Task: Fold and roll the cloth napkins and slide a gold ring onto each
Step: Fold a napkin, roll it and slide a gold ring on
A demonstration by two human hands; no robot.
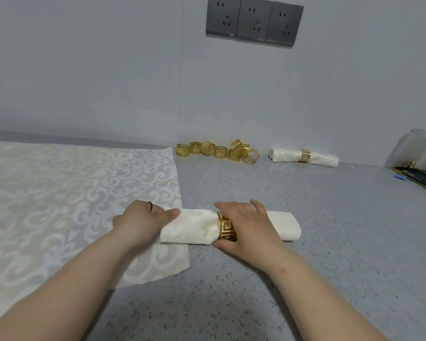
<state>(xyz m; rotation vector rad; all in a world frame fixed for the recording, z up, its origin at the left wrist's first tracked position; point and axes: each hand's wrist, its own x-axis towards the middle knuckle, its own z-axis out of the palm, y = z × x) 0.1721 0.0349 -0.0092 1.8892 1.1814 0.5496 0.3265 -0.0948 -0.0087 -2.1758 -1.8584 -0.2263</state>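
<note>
We see a rolled napkin lying across the grey counter, near the front. Its left end rests on the corner of a flat patterned cloth that is spread out on the left side. The left hand grips this left end, with the thumb on top and the fingers curled around the roll. A gold ring sits around the napkin, about at its middle. The right hand lies over the ring, with the fingers across the top and the thumb at the near side, so it holds the ring between them. The right end of the napkin comes out beyond this hand.

At the back, close to the wall, we see a group of loose rings standing and lying together. Just to their right lies a finished napkin with its own ring around it. Three grey sockets are on the wall above. A clear box stands at the far right edge.
</note>
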